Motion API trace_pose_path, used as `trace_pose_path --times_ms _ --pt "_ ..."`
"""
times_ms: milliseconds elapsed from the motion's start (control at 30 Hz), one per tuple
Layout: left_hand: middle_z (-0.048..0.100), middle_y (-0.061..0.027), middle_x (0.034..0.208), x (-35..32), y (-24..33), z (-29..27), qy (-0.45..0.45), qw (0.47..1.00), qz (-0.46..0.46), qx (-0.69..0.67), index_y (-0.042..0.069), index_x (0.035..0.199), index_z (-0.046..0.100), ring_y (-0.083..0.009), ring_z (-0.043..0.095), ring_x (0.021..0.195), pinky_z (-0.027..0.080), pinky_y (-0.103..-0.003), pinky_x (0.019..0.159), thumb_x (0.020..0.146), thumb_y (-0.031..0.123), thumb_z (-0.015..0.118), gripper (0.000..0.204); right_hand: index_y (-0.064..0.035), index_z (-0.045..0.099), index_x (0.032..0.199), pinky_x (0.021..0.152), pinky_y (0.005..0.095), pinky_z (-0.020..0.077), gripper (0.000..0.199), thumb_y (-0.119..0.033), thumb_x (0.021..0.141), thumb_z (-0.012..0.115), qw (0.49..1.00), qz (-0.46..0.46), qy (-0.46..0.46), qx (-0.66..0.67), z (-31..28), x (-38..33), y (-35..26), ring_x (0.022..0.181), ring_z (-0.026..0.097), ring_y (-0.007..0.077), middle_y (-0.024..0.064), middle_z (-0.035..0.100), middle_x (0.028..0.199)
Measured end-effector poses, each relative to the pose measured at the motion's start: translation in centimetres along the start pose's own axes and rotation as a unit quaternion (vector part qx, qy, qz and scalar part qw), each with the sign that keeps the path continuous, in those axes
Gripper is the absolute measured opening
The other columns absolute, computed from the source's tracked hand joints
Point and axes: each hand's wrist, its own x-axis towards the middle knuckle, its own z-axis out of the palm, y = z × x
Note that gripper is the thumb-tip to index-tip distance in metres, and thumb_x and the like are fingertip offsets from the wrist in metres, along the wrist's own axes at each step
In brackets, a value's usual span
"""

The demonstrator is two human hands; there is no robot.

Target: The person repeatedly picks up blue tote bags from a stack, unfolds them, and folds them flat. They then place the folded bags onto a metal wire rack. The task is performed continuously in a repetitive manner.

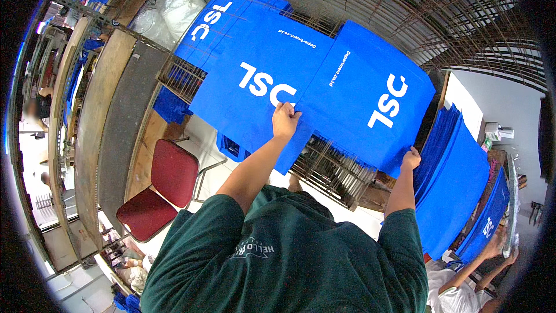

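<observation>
Blue fabric sheets with white print lie across a wire drying rack (333, 165) in front of me. My left hand (286, 122) is closed, its fingertips pinching at the near-left corner of the right-hand blue fabric sheet (370, 64), where it meets the middle sheet (243, 52). On that same right-hand sheet, my right hand (410, 159) grips the near-right corner. A third printed sheet (197, 40) lies farther left, partly under the middle one. Exactly how much cloth sits between my left fingers is hard to see.
More wire racks (463, 17) rise at the far side. To the right stands a thick stack of blue sheets (454, 179); beyond it, another person's hands (495, 244) work at the lower right. A red chair (174, 174) and long wooden boards (104, 116) are at left.
</observation>
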Motion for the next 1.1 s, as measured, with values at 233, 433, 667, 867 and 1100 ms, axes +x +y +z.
trace_pose_path --times_ms 233,433,667,867,1100 --pt "0.048 -0.0123 0.078 -0.4 -0.2 0.0 0.007 0.999 -0.028 0.014 0.005 0.069 0.045 -0.0321 0.053 0.071 0.044 -0.042 0.062 0.062 0.011 0.075 0.032 -0.0044 0.067 0.095 0.078 0.0321 0.0474 0.030 0.000 0.069 0.053 0.998 -0.043 -0.030 -0.041 -0.3 0.4 0.4 0.084 0.062 0.0219 0.0120 0.065 0.095" --pt "0.050 -0.0110 0.083 -1.0 -0.1 -2.7 0.040 0.996 0.041 0.063 0.007 0.072 0.050 -0.0307 0.052 0.079 0.044 -0.040 0.067 0.063 0.023 0.076 0.032 0.0027 0.053 0.112 0.078 0.0283 0.0464 0.036 -0.011 0.081 0.063 0.960 -0.160 0.004 0.227 -5.7 -3.7 -4.2 0.091 0.057 0.0176 0.0115 0.059 0.102" --pt "0.041 -0.0081 0.068 -6.4 -4.5 -9.1 0.041 0.990 0.134 -0.010 0.001 0.064 0.041 -0.0217 0.040 0.062 0.035 -0.034 0.055 0.072 0.011 0.071 0.033 -0.0134 -0.007 0.140 0.095 0.0524 0.0351 0.101 -0.072 0.074 0.042 0.663 0.036 0.198 0.721 -20.0 -2.7 -4.7 0.119 0.040 0.0389 0.0237 0.023 0.138" --pt "0.035 -0.0074 0.059 -9.1 -7.3 -12.7 -0.025 0.993 0.106 0.035 0.003 0.059 0.037 -0.0228 0.035 0.055 0.027 -0.036 0.050 0.075 0.015 0.067 0.037 -0.0159 0.000 0.141 0.103 0.0570 0.0190 0.118 -0.089 0.055 0.035 0.419 0.037 0.168 0.891 -23.6 -2.0 1.0 0.133 0.016 0.0341 0.0165 0.015 0.144" --pt "0.038 -0.0072 0.060 -8.5 -3.2 -16.0 -0.035 0.990 0.134 0.024 0.001 0.059 0.038 -0.0196 0.036 0.055 0.030 -0.033 0.051 0.077 0.016 0.067 0.037 0.0135 0.047 0.105 0.078 0.0482 0.0476 0.045 -0.019 0.075 0.058 0.552 0.319 0.437 0.634 -20.7 2.1 5.7 0.093 0.057 0.0324 0.0225 0.056 0.105"
